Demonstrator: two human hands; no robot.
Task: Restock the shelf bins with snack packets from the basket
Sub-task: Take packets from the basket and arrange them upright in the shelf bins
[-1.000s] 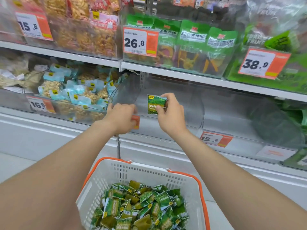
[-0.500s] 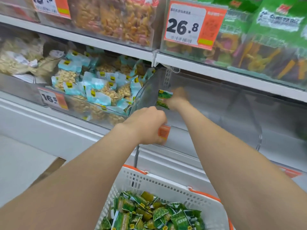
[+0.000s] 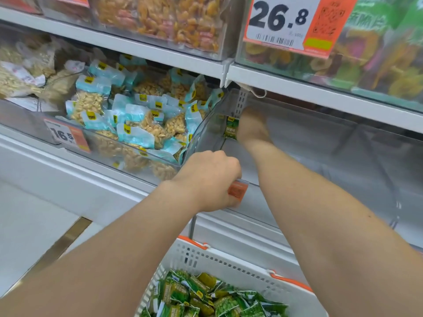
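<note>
Head view, stock as we log it: R hand (image 3: 251,128) deep inside clear shelf bin (image 3: 332,161), pinching one green snack packet (image 3: 231,130) near the bin's back-left corner; fingers blurred thru the plastic. L hand (image 3: 210,179) curled over the bin's front lip, beside orange price tag (image 3: 237,192). White basket (image 3: 229,261) below us, w/ heap of green packets (image 3: 194,296). Next bin left: blue peanut packs (image 3: 137,124).

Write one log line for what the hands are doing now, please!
step: placing | right hand: holds green packet deep inside clear bin | left hand: grips its front edge | basket: stocked, below arms
</note>
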